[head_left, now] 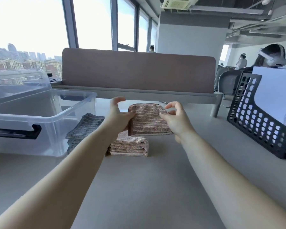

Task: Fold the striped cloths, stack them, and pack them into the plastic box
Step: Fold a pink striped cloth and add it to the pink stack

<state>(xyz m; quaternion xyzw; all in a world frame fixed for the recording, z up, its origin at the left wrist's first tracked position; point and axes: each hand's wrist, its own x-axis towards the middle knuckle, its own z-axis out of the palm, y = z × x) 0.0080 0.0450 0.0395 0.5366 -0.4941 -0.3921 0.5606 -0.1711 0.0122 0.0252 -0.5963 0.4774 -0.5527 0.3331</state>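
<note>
A folded pink striped cloth (147,120) is held above the grey table. My left hand (120,115) grips its left edge between thumb and fingers. My right hand (176,120) pinches its right edge. Directly below it, a stack of folded pink striped cloths (130,146) rests on the table. A folded grey striped cloth (85,128) lies beside the stack, against the right wall of the clear plastic box (59,113). The box stands open at the left, and its inside looks empty.
The box's clear lid (18,83) leans behind it. A black perforated file holder (257,119) with white papers stands at the right. A pink desk divider (139,73) closes off the far edge. People sit and stand in the background at the right.
</note>
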